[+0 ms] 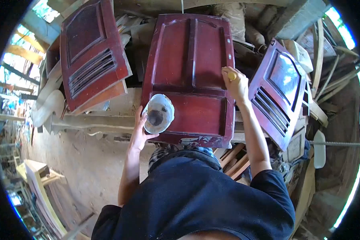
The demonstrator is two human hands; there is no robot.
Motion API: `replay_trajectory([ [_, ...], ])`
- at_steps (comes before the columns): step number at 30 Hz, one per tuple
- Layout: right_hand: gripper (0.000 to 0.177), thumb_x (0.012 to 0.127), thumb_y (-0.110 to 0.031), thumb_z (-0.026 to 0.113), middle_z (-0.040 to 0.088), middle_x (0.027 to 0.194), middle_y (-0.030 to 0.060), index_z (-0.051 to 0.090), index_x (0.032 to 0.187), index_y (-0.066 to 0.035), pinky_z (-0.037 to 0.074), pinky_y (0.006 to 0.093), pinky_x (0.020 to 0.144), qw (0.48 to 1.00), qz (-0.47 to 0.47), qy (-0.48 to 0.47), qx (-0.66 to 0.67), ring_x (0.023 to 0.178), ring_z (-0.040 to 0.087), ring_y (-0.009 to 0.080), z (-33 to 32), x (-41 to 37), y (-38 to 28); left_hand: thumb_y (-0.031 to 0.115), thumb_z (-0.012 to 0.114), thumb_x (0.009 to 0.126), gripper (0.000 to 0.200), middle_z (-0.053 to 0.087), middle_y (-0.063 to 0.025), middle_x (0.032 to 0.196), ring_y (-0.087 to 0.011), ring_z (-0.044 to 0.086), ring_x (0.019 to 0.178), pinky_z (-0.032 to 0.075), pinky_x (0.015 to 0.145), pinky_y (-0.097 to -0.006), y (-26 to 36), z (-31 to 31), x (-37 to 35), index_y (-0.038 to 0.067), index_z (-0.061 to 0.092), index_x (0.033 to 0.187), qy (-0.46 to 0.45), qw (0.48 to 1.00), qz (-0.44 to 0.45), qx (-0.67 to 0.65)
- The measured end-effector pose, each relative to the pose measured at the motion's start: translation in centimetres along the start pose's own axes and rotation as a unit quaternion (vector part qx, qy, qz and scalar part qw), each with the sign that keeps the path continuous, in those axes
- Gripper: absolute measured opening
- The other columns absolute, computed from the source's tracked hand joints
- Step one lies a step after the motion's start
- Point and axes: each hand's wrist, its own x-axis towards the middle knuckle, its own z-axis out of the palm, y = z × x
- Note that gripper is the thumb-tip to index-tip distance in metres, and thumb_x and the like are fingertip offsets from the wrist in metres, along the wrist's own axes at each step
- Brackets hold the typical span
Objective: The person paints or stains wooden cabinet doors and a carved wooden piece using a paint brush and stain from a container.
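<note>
A dark red wooden door panel (200, 114) with raised mouldings lies in front of me. Over its lower left part, my left hand (138, 134) holds a pale, stained bowl (168, 114) with a dark patch at the bottom. My right hand (237, 85) is closed around a tool with a round yellowish handle end (232, 76), at the panel's right edge. The working end of this tool is hard to make out. Small pale spots mark the panel's right edge, and pale patches show on its bottom edge.
Louvred red panels lean at the left (84, 48) and right (278, 96). Wood scraps and a filled sack (231, 18) lie behind. A wooden frame (38, 180) stands at lower left, and a white elongated object (319, 150) is at far right.
</note>
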Motion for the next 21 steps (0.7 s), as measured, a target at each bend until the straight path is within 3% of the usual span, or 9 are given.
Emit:
replay_trajectory([
  [2, 0.009, 0.083, -0.013, 0.064, 0.067, 0.083, 0.0151, 0.067, 0.091, -0.009, 0.055, 0.0400, 0.066, 0.995, 0.018, -0.018, 0.093, 0.074, 0.068, 0.0324, 3.0, -1.2, -1.3, 0.050, 0.052, 0.093, 0.073, 0.024, -0.0074, 0.153, -0.0307, 0.036, 0.135, 0.045, 0.093, -0.0604, 0.3, 0.5, 0.1, 0.033, 0.011, 0.151, 0.011, 1.000, -0.009, 0.005],
  [4, 0.012, 0.082, -0.013, 0.066, 0.069, 0.090, 0.0152, 0.069, 0.093, -0.010, 0.056, 0.0401, 0.073, 0.993, -0.002, -0.103, 0.064, 0.081, 0.069, 0.0320, 4.7, -2.0, -3.8, 0.046, 0.064, 0.088, 0.088, 0.017, -0.0132, 0.153, -0.0337, 0.028, 0.138, 0.043, 0.093, -0.0616, 0.0, 0.4, 0.7, 0.029, 0.004, 0.151, -0.009, 1.000, 0.023, 0.018],
  [5, 0.014, 0.083, -0.013, 0.066, 0.070, 0.092, 0.0161, 0.070, 0.096, -0.010, 0.057, 0.0393, 0.074, 0.988, -0.041, -0.081, 0.123, 0.083, 0.069, 0.0317, 5.4, -2.1, -4.9, 0.034, 0.067, 0.088, 0.088, 0.022, -0.0144, 0.151, -0.0312, 0.032, 0.136, 0.042, 0.098, -0.0555, 0.2, 0.6, 0.8, 0.029, 0.006, 0.151, -0.006, 1.000, 0.009, -0.005],
  [9, 0.016, 0.086, -0.014, 0.067, 0.071, 0.092, 0.0122, 0.070, 0.100, -0.006, 0.055, 0.0342, 0.072, 0.951, 0.124, -0.153, 0.239, 0.082, 0.070, 0.0250, 5.3, -1.0, -5.2, 0.022, 0.064, 0.088, 0.078, 0.034, -0.0110, 0.145, -0.0268, 0.040, 0.130, 0.040, 0.104, -0.0431, -0.2, 1.2, 1.1, 0.023, 0.017, 0.150, -0.007, 0.997, 0.003, -0.082],
  [10, 0.017, 0.086, -0.014, 0.067, 0.072, 0.093, 0.0117, 0.070, 0.101, -0.006, 0.055, 0.0326, 0.070, 0.938, 0.157, -0.181, 0.250, 0.082, 0.070, 0.0212, 4.8, -0.7, -3.4, 0.022, 0.064, 0.088, 0.078, 0.034, -0.0110, 0.145, -0.0268, 0.040, 0.130, 0.040, 0.104, -0.0431, -1.2, 0.2, 1.6, 0.023, 0.017, 0.150, -0.006, 0.997, 0.004, -0.080],
  [13, 0.015, 0.087, -0.008, 0.064, 0.072, 0.094, 0.0036, 0.071, 0.101, -0.007, 0.051, 0.0248, 0.064, 0.929, 0.146, -0.211, 0.268, 0.074, 0.064, 0.0089, 2.6, 0.0, 3.7, 0.035, 0.063, 0.086, 0.069, 0.042, -0.0130, 0.141, -0.0358, 0.046, 0.125, 0.040, 0.097, -0.0689, -1.5, -0.4, 1.6, 0.011, 0.032, 0.143, -0.075, 0.970, -0.024, -0.228],
  [16, 0.016, 0.091, -0.011, 0.059, 0.071, 0.090, 0.0057, 0.069, 0.102, -0.004, 0.051, 0.0242, 0.069, 0.958, 0.187, -0.180, 0.124, 0.079, 0.064, 0.0095, -1.4, 1.6, 3.3, 0.039, 0.062, 0.086, 0.071, 0.041, -0.0134, 0.143, -0.0367, 0.043, 0.129, 0.036, 0.101, -0.0683, -1.6, -2.4, 2.4, 0.011, 0.032, 0.144, -0.087, 0.946, 0.005, -0.312],
  [18, 0.015, 0.088, -0.013, 0.063, 0.072, 0.088, 0.0082, 0.070, 0.098, -0.004, 0.052, 0.0263, 0.068, 0.987, 0.103, -0.109, 0.054, 0.077, 0.067, 0.0124, -0.5, 1.5, 3.0, 0.038, 0.059, 0.089, 0.065, 0.043, -0.0135, 0.143, -0.0356, 0.044, 0.129, 0.036, 0.103, -0.0642, -1.0, -3.5, 2.9, 0.011, 0.034, 0.143, -0.089, 0.950, 0.022, -0.298],
  [21, 0.015, 0.083, -0.011, 0.066, 0.071, 0.093, 0.0119, 0.071, 0.096, -0.006, 0.055, 0.0308, 0.073, 0.984, 0.035, -0.149, 0.094, 0.084, 0.070, 0.0201, 2.5, 0.6, -1.7, 0.038, 0.057, 0.091, 0.061, 0.045, -0.0130, 0.141, -0.0336, 0.047, 0.127, 0.040, 0.103, -0.0581, -2.7, -6.1, 4.7, 0.010, 0.037, 0.141, -0.034, 0.962, 0.058, -0.265],
])
